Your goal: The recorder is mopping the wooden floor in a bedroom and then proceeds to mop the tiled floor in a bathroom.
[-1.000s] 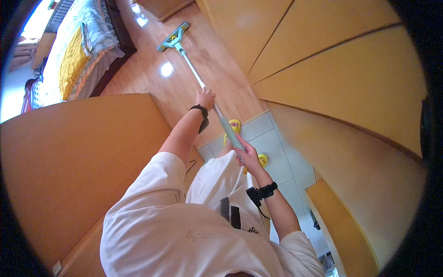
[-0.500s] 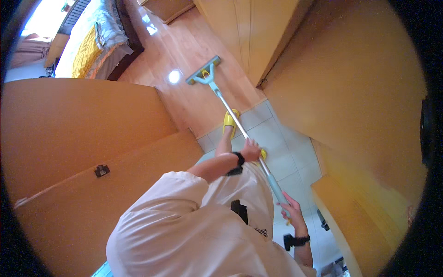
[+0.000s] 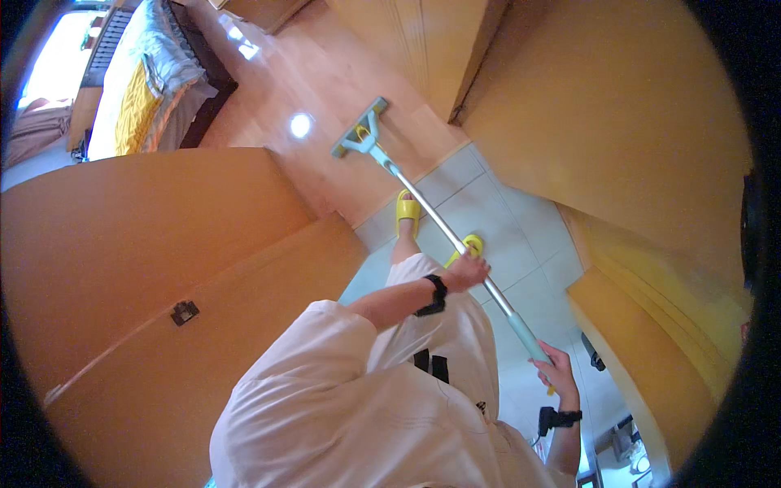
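Observation:
A sponge mop [image 3: 434, 216] with a silver pole, a pale teal grip and a teal head slants across the view. Its wide mop head [image 3: 360, 130] rests on the wood-look floor ahead of me. My left hand [image 3: 469, 271] is wrapped round the middle of the pole. Lower and to the right, my right hand [image 3: 556, 371] holds the teal grip close to its end. Black bands circle both wrists. The pole passes beside my yellow slippers [image 3: 408, 213], which stand on the grey tiles.
A brown wooden door [image 3: 154, 211] fills the left side, with a dark latch [image 3: 185, 313] on it. Tall wooden panels [image 3: 602, 98] rise at the right. A bed [image 3: 150, 89] with yellow and pale covers stands far left. A curved wooden cabinet [image 3: 643, 350] is at lower right.
Both hands and the pole's near end have shifted right in the view, while the mop head stays almost where it was. My right slipper shows more now. Both hands keep their hold.

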A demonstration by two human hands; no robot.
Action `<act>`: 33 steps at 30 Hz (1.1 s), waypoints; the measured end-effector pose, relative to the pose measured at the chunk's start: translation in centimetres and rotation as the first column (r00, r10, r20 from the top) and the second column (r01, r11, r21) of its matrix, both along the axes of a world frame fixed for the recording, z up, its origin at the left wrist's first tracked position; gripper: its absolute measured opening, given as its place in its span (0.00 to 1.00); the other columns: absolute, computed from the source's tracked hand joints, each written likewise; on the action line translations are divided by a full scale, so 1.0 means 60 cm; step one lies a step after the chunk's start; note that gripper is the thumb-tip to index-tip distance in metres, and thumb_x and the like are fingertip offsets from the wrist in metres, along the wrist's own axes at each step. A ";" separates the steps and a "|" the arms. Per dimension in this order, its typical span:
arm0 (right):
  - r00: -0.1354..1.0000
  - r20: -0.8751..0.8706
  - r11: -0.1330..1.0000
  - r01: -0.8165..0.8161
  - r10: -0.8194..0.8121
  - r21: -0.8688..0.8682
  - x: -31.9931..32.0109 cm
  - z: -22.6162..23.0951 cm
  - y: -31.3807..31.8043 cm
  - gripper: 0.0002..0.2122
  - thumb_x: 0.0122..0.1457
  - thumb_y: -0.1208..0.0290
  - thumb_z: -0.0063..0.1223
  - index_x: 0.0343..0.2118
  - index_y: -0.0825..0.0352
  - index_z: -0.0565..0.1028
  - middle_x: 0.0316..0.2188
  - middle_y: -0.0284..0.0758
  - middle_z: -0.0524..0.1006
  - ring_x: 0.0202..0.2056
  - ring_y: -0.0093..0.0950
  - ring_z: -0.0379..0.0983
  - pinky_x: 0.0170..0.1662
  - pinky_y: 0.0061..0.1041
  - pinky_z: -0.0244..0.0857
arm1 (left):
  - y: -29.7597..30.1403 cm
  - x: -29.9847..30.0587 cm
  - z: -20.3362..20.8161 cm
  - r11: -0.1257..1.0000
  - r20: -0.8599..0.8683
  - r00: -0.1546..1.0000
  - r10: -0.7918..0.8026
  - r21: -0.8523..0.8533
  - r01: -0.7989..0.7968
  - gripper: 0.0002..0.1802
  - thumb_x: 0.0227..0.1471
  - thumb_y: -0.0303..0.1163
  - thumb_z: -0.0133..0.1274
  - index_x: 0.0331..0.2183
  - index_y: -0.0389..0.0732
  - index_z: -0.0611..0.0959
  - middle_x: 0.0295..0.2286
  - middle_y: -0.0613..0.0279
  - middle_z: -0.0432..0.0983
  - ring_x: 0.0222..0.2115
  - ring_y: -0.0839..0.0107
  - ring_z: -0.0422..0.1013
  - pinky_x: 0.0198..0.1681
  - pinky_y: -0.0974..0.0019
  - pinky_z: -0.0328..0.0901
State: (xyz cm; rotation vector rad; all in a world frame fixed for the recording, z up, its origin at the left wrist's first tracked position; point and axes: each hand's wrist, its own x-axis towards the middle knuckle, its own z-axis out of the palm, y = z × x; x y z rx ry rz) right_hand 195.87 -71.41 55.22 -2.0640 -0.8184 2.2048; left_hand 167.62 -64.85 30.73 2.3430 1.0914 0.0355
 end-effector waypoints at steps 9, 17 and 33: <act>0.940 -0.341 0.988 0.022 0.031 0.150 -0.443 -0.178 0.221 0.24 0.52 0.75 0.53 0.54 0.61 0.64 0.21 0.24 0.71 0.14 0.12 0.59 0.14 0.13 0.54 | 0.209 -0.471 -0.009 0.884 -0.145 0.875 0.461 -0.006 -0.467 0.10 0.41 0.27 0.49 0.32 0.42 0.72 0.36 0.58 0.67 0.39 0.59 0.66 0.39 0.58 0.63; 0.914 -0.331 0.962 -0.171 0.236 0.212 -0.730 -0.239 0.330 0.24 0.55 0.73 0.47 0.56 0.52 0.61 0.23 0.27 0.72 0.14 0.13 0.60 0.13 0.13 0.55 | 0.262 -0.698 -0.004 0.727 -0.443 0.645 0.623 0.023 -0.686 0.27 0.43 0.25 0.46 0.49 0.46 0.66 0.55 0.56 0.52 0.51 0.53 0.58 0.43 0.48 0.65; 0.961 -0.143 0.969 -0.220 0.235 0.117 -0.227 -0.106 0.105 0.24 0.52 0.76 0.50 0.54 0.55 0.65 0.22 0.25 0.72 0.14 0.12 0.58 0.14 0.13 0.52 | -0.021 -0.225 -0.004 0.916 -0.264 0.907 0.328 -0.148 -0.374 0.26 0.47 0.31 0.43 0.49 0.33 0.64 0.51 0.34 0.54 0.56 0.37 0.45 0.48 0.33 0.53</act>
